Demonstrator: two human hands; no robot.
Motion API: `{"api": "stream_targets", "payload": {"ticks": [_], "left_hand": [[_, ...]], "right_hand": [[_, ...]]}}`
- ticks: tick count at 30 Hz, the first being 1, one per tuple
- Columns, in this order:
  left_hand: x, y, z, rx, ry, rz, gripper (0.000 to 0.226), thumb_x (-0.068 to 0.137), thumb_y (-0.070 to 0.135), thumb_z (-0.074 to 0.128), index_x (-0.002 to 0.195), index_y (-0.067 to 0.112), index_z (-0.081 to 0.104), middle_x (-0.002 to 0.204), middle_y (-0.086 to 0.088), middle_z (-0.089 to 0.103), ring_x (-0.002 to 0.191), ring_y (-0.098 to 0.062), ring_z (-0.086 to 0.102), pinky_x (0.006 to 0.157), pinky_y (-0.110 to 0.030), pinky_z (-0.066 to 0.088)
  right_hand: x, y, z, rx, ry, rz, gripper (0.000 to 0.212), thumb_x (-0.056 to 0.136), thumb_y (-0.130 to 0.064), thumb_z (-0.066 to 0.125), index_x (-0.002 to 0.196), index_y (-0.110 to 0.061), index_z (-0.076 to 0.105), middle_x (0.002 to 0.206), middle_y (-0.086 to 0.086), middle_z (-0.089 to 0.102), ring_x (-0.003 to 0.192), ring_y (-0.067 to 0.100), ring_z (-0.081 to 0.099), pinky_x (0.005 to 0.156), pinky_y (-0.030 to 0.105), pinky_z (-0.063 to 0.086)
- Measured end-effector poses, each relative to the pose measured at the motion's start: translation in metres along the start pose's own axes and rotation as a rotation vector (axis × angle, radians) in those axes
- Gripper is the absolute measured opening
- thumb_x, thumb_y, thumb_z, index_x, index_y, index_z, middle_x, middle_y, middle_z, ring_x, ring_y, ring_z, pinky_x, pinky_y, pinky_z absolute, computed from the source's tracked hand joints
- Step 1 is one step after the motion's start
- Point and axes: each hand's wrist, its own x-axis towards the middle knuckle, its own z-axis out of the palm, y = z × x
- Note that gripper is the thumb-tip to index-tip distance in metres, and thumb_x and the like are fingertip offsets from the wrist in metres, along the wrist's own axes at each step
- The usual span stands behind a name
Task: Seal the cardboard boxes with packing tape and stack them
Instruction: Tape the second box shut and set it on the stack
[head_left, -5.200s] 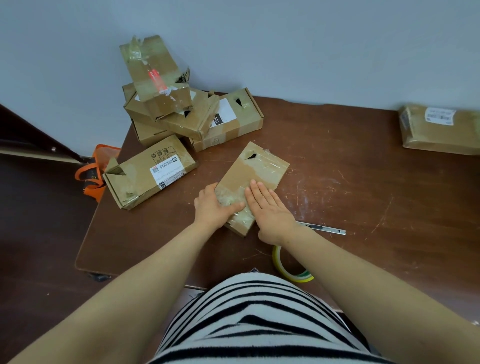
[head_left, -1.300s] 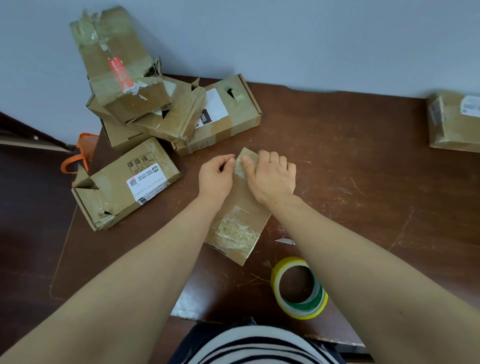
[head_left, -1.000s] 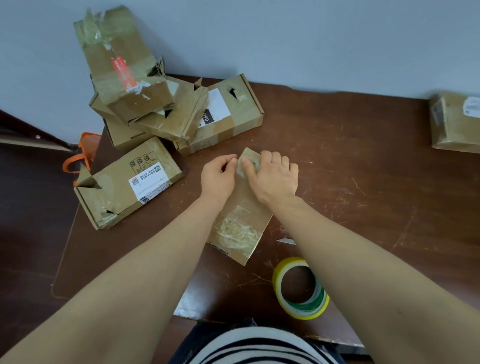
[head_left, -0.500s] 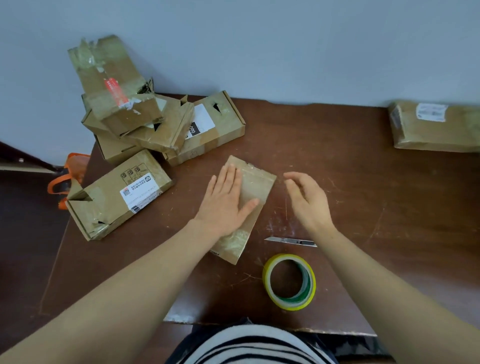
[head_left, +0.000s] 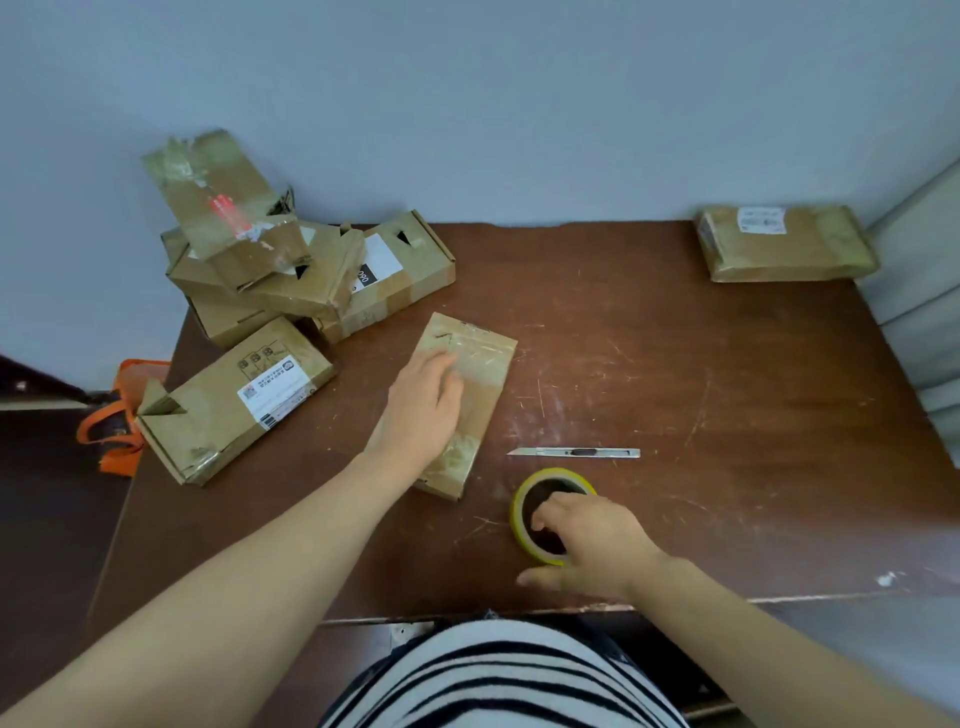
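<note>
Desk (head_left: 701, 395): tape (head_left: 521, 519) round R fingers (head_left: 553, 512)

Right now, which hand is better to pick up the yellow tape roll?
The right hand. Its fingers dip into the hole of the tape roll, so it likely only needs to grip and lift. The left hand lies flat on the small box, farther from the roll.

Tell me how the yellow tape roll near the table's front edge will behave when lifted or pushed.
Lying flat on the table, the tape roll probably slides rather than rolls if nudged. It looks like a thin hollow ring, so it is likely light and stiff. The right hand hooks fingers into its core, likely a secure hold.
</note>
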Motion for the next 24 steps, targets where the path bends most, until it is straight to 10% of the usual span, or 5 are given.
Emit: {"api": "stream_targets", "payload": {"ticks": [5, 12, 16, 21, 24], "left_hand": [[-0.011, 0.007, -0.003, -0.277, -0.003, -0.105, 0.036, 0.101, 0.015, 0.033, 0.13, 0.015, 0.055, 0.133, 0.001, 0.057, 0.124, -0.017, 0.05, 0.108, -0.036, 0.037], [-0.02, 0.037, 0.003, -0.58, -0.387, -0.276, 0.056, 0.103, 0.045, 0.016, 0.125, 0.013, 0.058, 0.115, -0.004, 0.063, 0.105, -0.016, 0.057, 0.082, -0.026, 0.048], [-0.027, 0.056, 0.008, -0.635, -0.394, -0.332, 0.071, 0.099, 0.056, 0.013, 0.115, 0.01, 0.066, 0.097, -0.002, 0.063, 0.088, -0.012, 0.056, 0.076, -0.025, 0.047], [-0.032, 0.063, 0.016, -0.619, -0.258, -0.176, 0.022, 0.086, 0.036, 0.068, 0.09, 0.015, 0.074, 0.088, -0.001, 0.07, 0.079, -0.008, 0.062, 0.073, -0.019, 0.05], [-0.03, 0.066, 0.023, -0.668, -0.15, -0.127, 0.007, 0.085, 0.019, 0.071, 0.082, 0.014, 0.075, 0.078, -0.008, 0.069, 0.075, -0.017, 0.061, 0.078, -0.037, 0.054]], "right_hand": [[-0.004, -0.009, 0.002, -0.021, 0.096, 0.008, 0.024, 0.095, -0.04, 0.045, 0.096, -0.017, 0.052, 0.094, 0.002, 0.057, 0.093, 0.026, 0.056, 0.065, 0.031, 0.036], [-0.028, 0.011, -0.032, 1.25, 0.349, 0.107, 0.027, 0.072, -0.023, 0.06, 0.088, -0.003, 0.066, 0.073, 0.002, 0.059, 0.067, 0.011, 0.055, 0.062, 0.022, 0.045], [-0.029, 0.014, -0.043, 1.299, 0.399, 0.049, 0.019, 0.071, -0.02, 0.06, 0.083, -0.007, 0.067, 0.068, -0.001, 0.061, 0.063, 0.008, 0.056, 0.059, 0.018, 0.046], [-0.029, 0.018, -0.048, 1.325, 0.405, 0.032, 0.017, 0.072, -0.02, 0.061, 0.083, -0.008, 0.067, 0.068, -0.002, 0.062, 0.063, 0.008, 0.057, 0.059, 0.019, 0.046], [-0.028, 0.023, -0.052, 1.349, 0.395, 0.01, 0.002, 0.083, -0.01, 0.066, 0.084, -0.009, 0.068, 0.068, -0.003, 0.064, 0.062, 0.008, 0.058, 0.061, 0.021, 0.046]]}}
